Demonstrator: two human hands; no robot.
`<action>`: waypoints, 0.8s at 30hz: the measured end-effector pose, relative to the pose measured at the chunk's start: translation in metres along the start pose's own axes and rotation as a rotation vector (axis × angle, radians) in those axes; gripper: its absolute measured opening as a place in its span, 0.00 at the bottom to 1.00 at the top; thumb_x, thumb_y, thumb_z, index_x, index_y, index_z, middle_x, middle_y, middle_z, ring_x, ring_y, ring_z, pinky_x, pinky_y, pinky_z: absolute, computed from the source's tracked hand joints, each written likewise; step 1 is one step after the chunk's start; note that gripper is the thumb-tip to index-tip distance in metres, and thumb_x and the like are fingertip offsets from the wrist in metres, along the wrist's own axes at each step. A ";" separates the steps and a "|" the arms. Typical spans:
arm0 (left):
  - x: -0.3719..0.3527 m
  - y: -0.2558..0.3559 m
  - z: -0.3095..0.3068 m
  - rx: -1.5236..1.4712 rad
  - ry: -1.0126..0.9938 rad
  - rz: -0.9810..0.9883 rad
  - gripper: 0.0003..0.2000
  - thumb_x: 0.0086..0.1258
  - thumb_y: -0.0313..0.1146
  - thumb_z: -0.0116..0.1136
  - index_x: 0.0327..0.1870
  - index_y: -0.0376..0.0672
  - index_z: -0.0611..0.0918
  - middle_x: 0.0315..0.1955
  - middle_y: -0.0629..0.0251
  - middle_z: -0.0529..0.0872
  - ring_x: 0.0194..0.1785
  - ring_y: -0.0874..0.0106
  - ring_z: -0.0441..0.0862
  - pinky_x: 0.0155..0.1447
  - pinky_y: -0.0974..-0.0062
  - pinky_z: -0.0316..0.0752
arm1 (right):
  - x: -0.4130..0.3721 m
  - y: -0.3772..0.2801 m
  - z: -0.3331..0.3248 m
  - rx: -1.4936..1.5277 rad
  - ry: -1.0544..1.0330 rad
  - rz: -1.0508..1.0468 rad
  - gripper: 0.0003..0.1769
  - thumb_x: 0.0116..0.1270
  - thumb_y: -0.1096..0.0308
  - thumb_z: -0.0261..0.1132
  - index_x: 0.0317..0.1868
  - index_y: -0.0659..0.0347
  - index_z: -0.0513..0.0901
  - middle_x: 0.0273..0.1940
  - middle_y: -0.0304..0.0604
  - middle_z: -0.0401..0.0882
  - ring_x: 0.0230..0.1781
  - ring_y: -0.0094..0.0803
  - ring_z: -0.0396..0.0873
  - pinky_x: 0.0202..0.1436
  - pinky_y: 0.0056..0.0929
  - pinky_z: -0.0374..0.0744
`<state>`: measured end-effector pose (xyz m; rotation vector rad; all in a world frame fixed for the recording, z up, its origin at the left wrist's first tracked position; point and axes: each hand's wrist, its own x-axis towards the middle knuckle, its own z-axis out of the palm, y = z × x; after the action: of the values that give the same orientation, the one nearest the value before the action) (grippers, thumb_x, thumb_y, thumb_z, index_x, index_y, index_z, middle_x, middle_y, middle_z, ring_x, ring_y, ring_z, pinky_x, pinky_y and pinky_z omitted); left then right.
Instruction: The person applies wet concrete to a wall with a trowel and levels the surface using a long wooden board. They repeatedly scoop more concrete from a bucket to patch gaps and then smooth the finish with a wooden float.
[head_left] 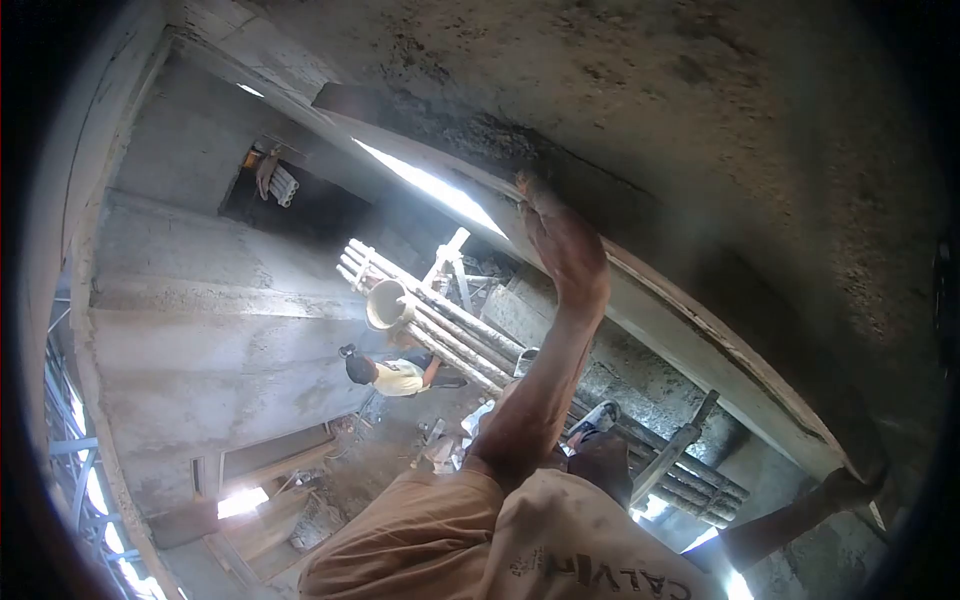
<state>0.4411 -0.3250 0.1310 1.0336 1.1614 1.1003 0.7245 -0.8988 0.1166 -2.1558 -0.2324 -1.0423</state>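
A long, straight wooden or metal straightedge (720,345) runs diagonally along the rough, plastered surface (640,90) overhead. My left hand (565,240) is raised in the middle of the view, its fingers bent over the straightedge's edge. Farther right, my right hand (850,488) grips the straightedge near its lower right end; shadow hides most of those fingers. Dark, wet-looking mortar (480,135) shows beside the upper left part of the straightedge.
Below are scaffold poles (470,340), with a bucket (386,304) on them. A co-worker in a yellow shirt (400,378) and dark cap is beside the poles. Plastered walls (230,350) stand left, and rubble (325,510) lies on the ground.
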 end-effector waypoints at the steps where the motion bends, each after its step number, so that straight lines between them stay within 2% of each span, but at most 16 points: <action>1: 0.014 -0.008 -0.009 0.031 0.000 0.006 0.35 0.81 0.52 0.37 0.81 0.38 0.53 0.79 0.48 0.53 0.82 0.54 0.49 0.83 0.52 0.45 | -0.007 0.016 0.005 0.004 -0.016 -0.059 0.21 0.75 0.64 0.64 0.63 0.67 0.83 0.60 0.51 0.85 0.56 0.41 0.84 0.65 0.41 0.82; 3: 0.068 -0.052 -0.039 0.134 -0.033 0.390 0.30 0.77 0.43 0.44 0.76 0.38 0.60 0.73 0.49 0.61 0.76 0.54 0.57 0.79 0.52 0.53 | -0.044 0.054 0.031 0.059 -0.068 -0.182 0.21 0.76 0.65 0.63 0.63 0.67 0.83 0.59 0.50 0.85 0.56 0.40 0.84 0.65 0.40 0.82; 4: 0.107 -0.078 -0.059 0.173 -0.054 0.632 0.28 0.75 0.38 0.48 0.74 0.38 0.64 0.70 0.49 0.65 0.74 0.53 0.61 0.77 0.52 0.57 | -0.059 -0.054 0.045 0.288 -0.028 0.359 0.21 0.77 0.63 0.61 0.63 0.65 0.83 0.60 0.49 0.85 0.56 0.40 0.84 0.64 0.41 0.82; 5: 0.147 -0.094 -0.080 0.183 -0.075 0.794 0.26 0.73 0.34 0.51 0.72 0.38 0.67 0.67 0.49 0.68 0.71 0.53 0.64 0.74 0.52 0.61 | -0.074 -0.171 0.059 0.563 0.187 0.882 0.21 0.79 0.61 0.59 0.64 0.64 0.83 0.60 0.48 0.85 0.56 0.40 0.84 0.63 0.41 0.83; 7: 0.213 -0.090 -0.115 0.053 -0.136 0.831 0.23 0.69 0.25 0.58 0.67 0.38 0.75 0.61 0.50 0.76 0.65 0.52 0.72 0.70 0.52 0.69 | -0.104 -0.232 0.084 0.460 0.190 0.778 0.22 0.78 0.59 0.60 0.60 0.68 0.85 0.55 0.51 0.87 0.53 0.40 0.86 0.59 0.39 0.84; 9: 0.233 -0.051 -0.124 -0.229 -0.193 0.583 0.13 0.75 0.28 0.55 0.57 0.38 0.76 0.49 0.62 0.80 0.53 0.67 0.79 0.61 0.65 0.79 | -0.137 -0.259 0.112 0.359 0.163 0.677 0.23 0.78 0.57 0.61 0.56 0.71 0.86 0.51 0.54 0.88 0.50 0.40 0.87 0.55 0.37 0.86; 10: 0.242 -0.040 -0.130 -0.228 -0.208 0.551 0.11 0.75 0.28 0.55 0.55 0.39 0.77 0.46 0.63 0.80 0.51 0.68 0.79 0.59 0.67 0.79 | -0.138 -0.257 0.111 0.207 0.147 0.579 0.23 0.78 0.57 0.62 0.56 0.71 0.87 0.50 0.54 0.89 0.50 0.39 0.87 0.54 0.36 0.87; 11: 0.226 -0.025 -0.119 -0.200 -0.218 0.588 0.09 0.76 0.29 0.53 0.54 0.39 0.76 0.45 0.64 0.79 0.50 0.70 0.79 0.58 0.68 0.79 | -0.139 -0.256 0.112 0.050 0.144 0.486 0.23 0.77 0.56 0.63 0.55 0.70 0.87 0.49 0.54 0.89 0.49 0.39 0.88 0.53 0.35 0.87; 13: 0.195 0.005 -0.097 -0.147 -0.238 0.661 0.07 0.79 0.32 0.50 0.51 0.40 0.75 0.41 0.64 0.78 0.48 0.72 0.79 0.57 0.71 0.79 | -0.099 -0.234 0.095 0.018 0.231 0.389 0.23 0.77 0.57 0.62 0.55 0.71 0.87 0.50 0.54 0.89 0.49 0.39 0.88 0.54 0.35 0.87; 14: 0.165 0.014 -0.087 -0.055 -0.182 0.719 0.11 0.80 0.34 0.49 0.55 0.39 0.75 0.46 0.60 0.79 0.53 0.69 0.80 0.61 0.69 0.78 | -0.070 -0.221 0.083 0.065 0.275 0.355 0.22 0.77 0.57 0.62 0.55 0.71 0.87 0.50 0.54 0.89 0.49 0.40 0.88 0.54 0.36 0.87; 16: 0.121 0.024 -0.065 0.272 -0.028 1.130 0.22 0.82 0.44 0.47 0.68 0.37 0.72 0.63 0.49 0.75 0.69 0.60 0.72 0.74 0.61 0.68 | -0.008 -0.195 0.049 0.134 0.358 0.321 0.22 0.76 0.58 0.62 0.55 0.71 0.87 0.51 0.55 0.89 0.50 0.40 0.88 0.54 0.36 0.87; 18: 0.049 0.044 -0.036 0.381 -0.045 1.061 0.36 0.83 0.58 0.38 0.80 0.37 0.62 0.80 0.43 0.55 0.84 0.54 0.50 0.85 0.55 0.48 | 0.042 -0.179 0.015 0.120 0.413 0.292 0.22 0.76 0.59 0.62 0.55 0.71 0.87 0.51 0.55 0.88 0.50 0.40 0.87 0.54 0.36 0.87; 20: -0.022 0.110 0.007 0.172 -0.072 0.374 0.42 0.83 0.66 0.24 0.84 0.38 0.54 0.85 0.45 0.43 0.88 0.51 0.37 0.88 0.54 0.34 | 0.069 -0.165 -0.008 0.055 0.435 0.229 0.21 0.76 0.60 0.62 0.55 0.71 0.86 0.52 0.55 0.88 0.50 0.40 0.87 0.54 0.36 0.87; 23: -0.022 0.120 0.003 0.236 -0.045 0.153 0.40 0.85 0.61 0.22 0.84 0.36 0.51 0.85 0.47 0.47 0.87 0.51 0.42 0.88 0.56 0.36 | 0.057 -0.154 -0.007 0.010 0.393 0.146 0.21 0.75 0.62 0.61 0.55 0.72 0.86 0.53 0.55 0.88 0.50 0.41 0.87 0.54 0.37 0.88; 24: -0.007 0.113 -0.006 0.307 -0.043 0.212 0.38 0.86 0.58 0.27 0.84 0.34 0.51 0.84 0.45 0.50 0.86 0.51 0.45 0.87 0.57 0.42 | 0.045 -0.156 0.003 0.044 0.366 0.155 0.20 0.75 0.62 0.61 0.55 0.72 0.86 0.53 0.55 0.87 0.50 0.41 0.87 0.54 0.37 0.88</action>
<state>0.4229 -0.3130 0.2424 1.4387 1.2309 1.0773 0.6867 -0.7903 0.2307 -1.8690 0.0818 -1.3012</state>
